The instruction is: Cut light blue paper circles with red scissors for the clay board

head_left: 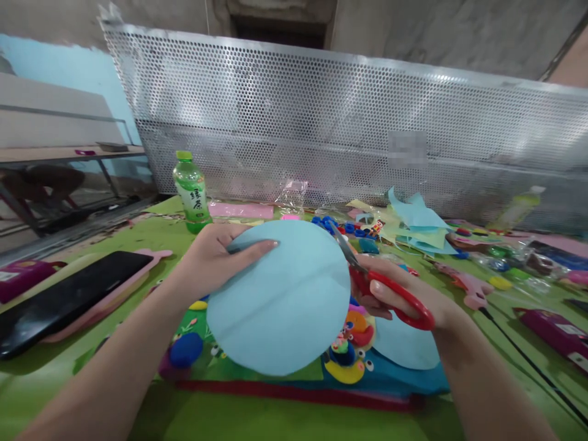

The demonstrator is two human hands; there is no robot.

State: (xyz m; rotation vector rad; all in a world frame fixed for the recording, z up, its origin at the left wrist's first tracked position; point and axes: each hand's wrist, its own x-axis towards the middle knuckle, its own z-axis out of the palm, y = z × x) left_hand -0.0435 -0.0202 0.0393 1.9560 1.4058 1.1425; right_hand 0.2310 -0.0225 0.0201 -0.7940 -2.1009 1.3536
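Note:
A round sheet of light blue paper (pixel 282 306) is pinched at its upper left edge by my left hand (pixel 220 257), thumb on top. My right hand (pixel 390 288) is closed round the red handles of a pair of scissors (pixel 404 300). The metal blades point up and left, close to the disc's right edge; whether they touch it I cannot tell. Under the disc lies a colourful craft board (pixel 390 389) with clay figures, partly hidden. Another light blue paper piece (pixel 408 346) rests on the board's right side, below my right hand.
A green tea bottle (pixel 190 193) stands at the back left. On the left lies a black phone (pixel 92 294). Blue and yellow paper scraps (pixel 418 223) are piled back right. A pink glue gun (pixel 468 285) with a black cord lies right. Perforated metal panels (pixel 298 116) close off the back.

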